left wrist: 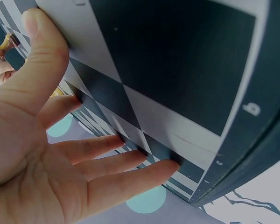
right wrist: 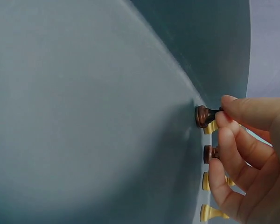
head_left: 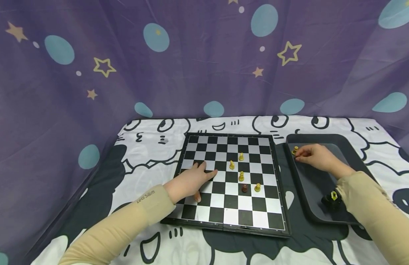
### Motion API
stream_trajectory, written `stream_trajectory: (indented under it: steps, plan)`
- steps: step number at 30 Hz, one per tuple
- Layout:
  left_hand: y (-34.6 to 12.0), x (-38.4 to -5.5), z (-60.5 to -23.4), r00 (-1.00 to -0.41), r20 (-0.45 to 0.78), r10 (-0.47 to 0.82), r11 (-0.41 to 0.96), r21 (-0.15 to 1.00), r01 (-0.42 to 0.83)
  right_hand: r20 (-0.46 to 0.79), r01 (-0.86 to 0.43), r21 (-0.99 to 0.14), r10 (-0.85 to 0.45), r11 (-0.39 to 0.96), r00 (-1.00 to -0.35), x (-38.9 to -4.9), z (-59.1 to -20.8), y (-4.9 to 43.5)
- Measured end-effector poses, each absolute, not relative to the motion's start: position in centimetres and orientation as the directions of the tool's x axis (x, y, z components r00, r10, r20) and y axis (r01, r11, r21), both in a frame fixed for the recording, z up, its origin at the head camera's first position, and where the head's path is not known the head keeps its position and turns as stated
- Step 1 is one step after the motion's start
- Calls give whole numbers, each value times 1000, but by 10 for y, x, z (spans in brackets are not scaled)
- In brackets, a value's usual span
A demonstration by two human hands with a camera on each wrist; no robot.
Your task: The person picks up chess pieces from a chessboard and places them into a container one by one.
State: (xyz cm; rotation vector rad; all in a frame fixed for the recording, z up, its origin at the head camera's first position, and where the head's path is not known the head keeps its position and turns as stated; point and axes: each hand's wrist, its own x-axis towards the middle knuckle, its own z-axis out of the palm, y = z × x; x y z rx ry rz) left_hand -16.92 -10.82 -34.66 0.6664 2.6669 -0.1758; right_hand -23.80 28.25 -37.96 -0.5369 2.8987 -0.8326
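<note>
My left hand (head_left: 195, 178) rests spread on the left part of a black-and-white chessboard (head_left: 217, 200). In the left wrist view its fingers are apart and nothing is between them. My right hand (head_left: 318, 158) is at the left edge of a dark grey tray (head_left: 327, 138). Thumb and finger pinch a dark brown chess piece (right wrist: 203, 116), seen in the right wrist view. Close to those fingertips a yellow chess piece (head_left: 295, 150) shows in the head view. Several yellow chess pieces (head_left: 241, 176) and one brown chess piece (head_left: 244, 188) stand on the board.
The tray sits right of the board on a cartoon-print cloth (head_left: 151, 136). A black object with a yellow part (head_left: 333, 197) shows beside the right sleeve, over the tray. A purple curtain (head_left: 191, 73) hangs behind.
</note>
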Motion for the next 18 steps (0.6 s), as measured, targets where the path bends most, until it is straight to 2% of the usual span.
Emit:
stream_trajectory:
  steps: [18]
  plan:
    - [-109, -168, -345, -813, -391, 430, 880, -20, 475, 5, -282, -536, -331, 796, -944, -240, -381, 283]
